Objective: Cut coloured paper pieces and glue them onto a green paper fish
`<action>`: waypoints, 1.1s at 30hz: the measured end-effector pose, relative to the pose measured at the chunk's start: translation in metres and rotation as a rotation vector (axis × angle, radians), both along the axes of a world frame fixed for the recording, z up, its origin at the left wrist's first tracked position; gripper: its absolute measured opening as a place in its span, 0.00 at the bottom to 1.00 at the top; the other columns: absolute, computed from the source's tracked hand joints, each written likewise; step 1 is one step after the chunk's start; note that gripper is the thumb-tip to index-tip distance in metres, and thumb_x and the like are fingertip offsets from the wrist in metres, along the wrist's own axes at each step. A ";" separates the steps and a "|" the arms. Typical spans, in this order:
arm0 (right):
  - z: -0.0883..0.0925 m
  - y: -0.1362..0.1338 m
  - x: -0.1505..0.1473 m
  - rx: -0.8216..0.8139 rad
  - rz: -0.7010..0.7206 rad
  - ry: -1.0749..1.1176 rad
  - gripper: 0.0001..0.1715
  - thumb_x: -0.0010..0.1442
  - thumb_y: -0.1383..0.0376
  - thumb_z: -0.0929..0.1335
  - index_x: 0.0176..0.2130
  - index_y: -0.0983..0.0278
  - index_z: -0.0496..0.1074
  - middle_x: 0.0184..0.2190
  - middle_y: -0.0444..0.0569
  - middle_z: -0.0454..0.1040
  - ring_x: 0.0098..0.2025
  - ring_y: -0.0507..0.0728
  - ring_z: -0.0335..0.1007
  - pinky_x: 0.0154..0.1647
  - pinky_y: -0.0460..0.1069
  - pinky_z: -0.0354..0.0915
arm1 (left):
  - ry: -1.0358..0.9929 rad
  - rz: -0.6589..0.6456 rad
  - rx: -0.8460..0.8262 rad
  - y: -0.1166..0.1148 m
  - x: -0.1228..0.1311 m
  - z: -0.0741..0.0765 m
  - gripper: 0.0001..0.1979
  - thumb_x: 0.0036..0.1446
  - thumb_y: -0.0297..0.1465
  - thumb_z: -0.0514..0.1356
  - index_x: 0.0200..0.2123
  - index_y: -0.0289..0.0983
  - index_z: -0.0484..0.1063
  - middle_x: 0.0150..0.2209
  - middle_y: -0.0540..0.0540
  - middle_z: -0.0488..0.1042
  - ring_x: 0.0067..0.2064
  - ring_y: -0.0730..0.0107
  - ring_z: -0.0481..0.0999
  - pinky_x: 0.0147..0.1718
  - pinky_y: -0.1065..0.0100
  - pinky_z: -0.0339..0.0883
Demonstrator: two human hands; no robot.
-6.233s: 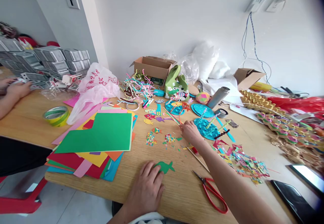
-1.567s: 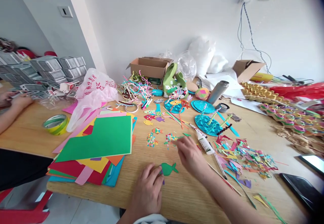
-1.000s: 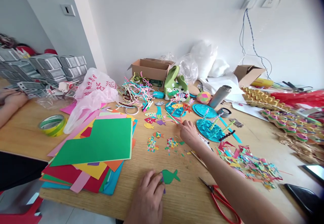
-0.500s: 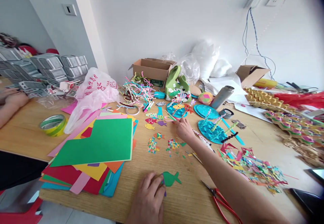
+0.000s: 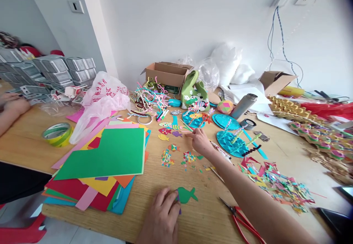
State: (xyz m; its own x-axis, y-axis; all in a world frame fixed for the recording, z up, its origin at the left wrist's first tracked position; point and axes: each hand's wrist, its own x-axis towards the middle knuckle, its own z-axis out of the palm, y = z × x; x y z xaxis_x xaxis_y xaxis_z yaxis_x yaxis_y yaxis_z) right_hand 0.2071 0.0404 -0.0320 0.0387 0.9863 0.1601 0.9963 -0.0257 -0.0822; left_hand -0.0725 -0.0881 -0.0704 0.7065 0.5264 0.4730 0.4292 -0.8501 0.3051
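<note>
My left hand point(image 5: 162, 214) rests at the table's front edge, its bent fingers pinching the head end of a green paper fish point(image 5: 186, 195). A bit of purple paper shows under the fingertips. Farther in, my right hand point(image 5: 200, 142) stretches its index finger to the left, with nothing visible in it. That fingertip is close to a purple fish point(image 5: 177, 134). Nearby lie a red fish point(image 5: 164, 131), a yellow fish point(image 5: 163, 137) and a striped fish point(image 5: 174, 126). Nearer me are a patterned orange fish point(image 5: 173, 147) and small paper chips point(image 5: 189, 157).
Red-handled scissors point(image 5: 239, 218) lie beneath my right forearm. Colored sheets point(image 5: 110, 155) are stacked at left, beside a tape roll point(image 5: 57, 134). Blue discs point(image 5: 231, 143), a metal flask point(image 5: 244, 106) and paper scraps point(image 5: 278, 183) occupy the right. Another person's hand point(image 5: 13, 104) rests far left.
My right hand has shifted slightly, and its index finger now points more plainly to the left. My left hand and the green fish stay where they were.
</note>
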 end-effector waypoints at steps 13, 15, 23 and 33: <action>0.006 -0.020 -0.007 -0.009 0.036 -0.004 0.24 0.55 0.77 0.61 0.46 0.64 0.77 0.39 0.57 0.69 0.45 0.62 0.59 0.46 0.52 0.58 | -0.024 0.008 -0.125 -0.003 0.002 0.008 0.19 0.45 0.20 0.53 0.41 0.37 0.72 0.51 0.44 0.72 0.54 0.56 0.65 0.51 0.56 0.68; 0.006 -0.023 -0.010 -0.019 0.045 -0.001 0.22 0.55 0.76 0.62 0.44 0.64 0.78 0.38 0.57 0.69 0.45 0.61 0.60 0.46 0.52 0.58 | -0.018 0.012 -0.133 -0.003 0.002 0.009 0.20 0.45 0.20 0.52 0.41 0.37 0.72 0.51 0.44 0.72 0.54 0.56 0.65 0.51 0.56 0.67; 0.031 -0.066 -0.004 0.079 0.005 0.198 0.17 0.62 0.65 0.62 0.48 0.63 0.75 0.39 0.53 0.72 0.43 0.60 0.66 0.45 0.52 0.62 | 0.005 -0.003 -0.193 -0.004 0.002 0.011 0.20 0.45 0.20 0.52 0.42 0.34 0.73 0.51 0.41 0.71 0.55 0.55 0.63 0.52 0.53 0.66; 0.037 -0.183 -0.077 0.007 0.267 0.445 0.11 0.65 0.64 0.62 0.43 0.62 0.72 0.36 0.50 0.71 0.40 0.57 0.68 0.40 0.51 0.66 | 0.012 -0.023 -0.210 -0.002 0.000 0.012 0.19 0.48 0.20 0.53 0.44 0.34 0.72 0.51 0.41 0.71 0.55 0.57 0.62 0.55 0.53 0.63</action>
State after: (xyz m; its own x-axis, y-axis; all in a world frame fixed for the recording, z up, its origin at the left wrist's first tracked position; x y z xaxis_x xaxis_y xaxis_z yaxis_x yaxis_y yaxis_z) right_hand 0.1305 -0.1424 0.0053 -0.1489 0.9700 0.1919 0.8367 0.2271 -0.4983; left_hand -0.0729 -0.0899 -0.0582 0.7241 0.5967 0.3459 0.4153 -0.7776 0.4721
